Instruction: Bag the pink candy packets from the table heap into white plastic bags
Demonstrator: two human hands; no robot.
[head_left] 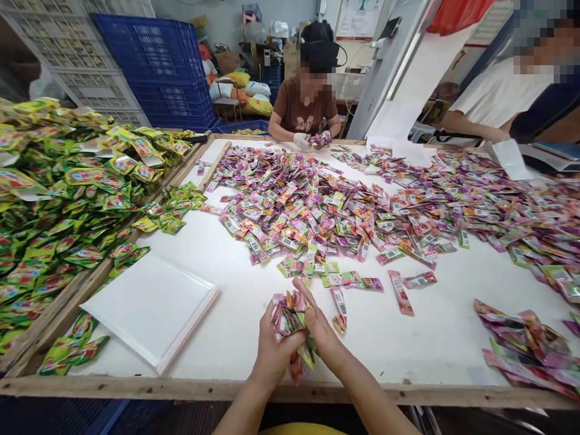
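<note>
My left hand (272, 344) is closed round a bunch of small pink, yellow and green sachets (288, 315), held upright just above the white table (254, 296) near its front edge. My right hand (319, 323) presses against the same bunch from the right, fingers curled on it. A few loose sachets (339, 302) lie just right of my hands. A wide heap of the same sachets (317, 205) covers the table's middle and right.
A flat stack of white plastic bags (151, 308) lies front left. Green packets (58, 193) fill the bin on the left. A person in a brown shirt (303, 109) holds sachets at the far edge. Another person's arm (471, 130) reaches in at the far right.
</note>
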